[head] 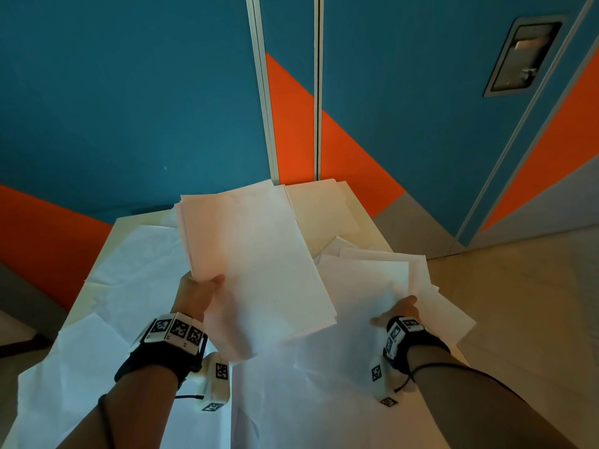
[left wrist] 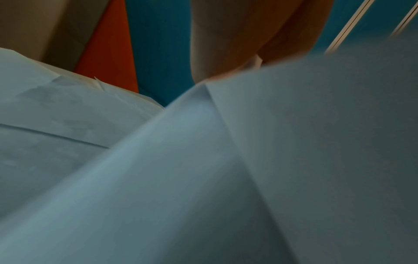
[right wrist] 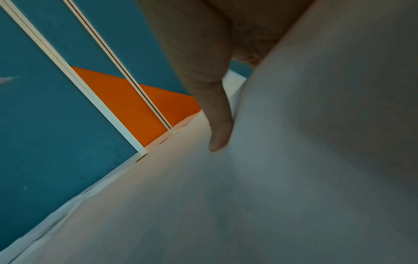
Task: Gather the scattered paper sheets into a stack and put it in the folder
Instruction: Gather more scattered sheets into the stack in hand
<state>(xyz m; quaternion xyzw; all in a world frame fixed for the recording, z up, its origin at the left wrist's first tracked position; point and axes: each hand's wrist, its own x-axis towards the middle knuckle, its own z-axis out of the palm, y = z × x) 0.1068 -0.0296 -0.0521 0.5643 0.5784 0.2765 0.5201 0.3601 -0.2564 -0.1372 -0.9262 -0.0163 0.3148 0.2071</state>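
My left hand (head: 201, 293) grips a thick stack of white sheets (head: 256, 254) by its near left edge, thumb on top, and holds it tilted above the table. In the left wrist view the fingers (left wrist: 248, 35) show beyond the underside of the stack (left wrist: 305, 142). My right hand (head: 400, 311) pinches loose white sheets (head: 372, 280) at the right side of the table; its thumb (right wrist: 214, 116) presses on the paper (right wrist: 316, 142) and the other fingers are hidden beneath. A cream folder (head: 321, 205) lies at the table's far end, partly covered by the held stack.
More white sheets lie spread at the left (head: 129, 270) and the near side (head: 291, 400) of the cream table (head: 129, 222). Blue and orange panels (head: 129, 92) stand right behind it, one with a recessed metal handle (head: 522, 56). Floor (head: 534, 303) lies to the right.
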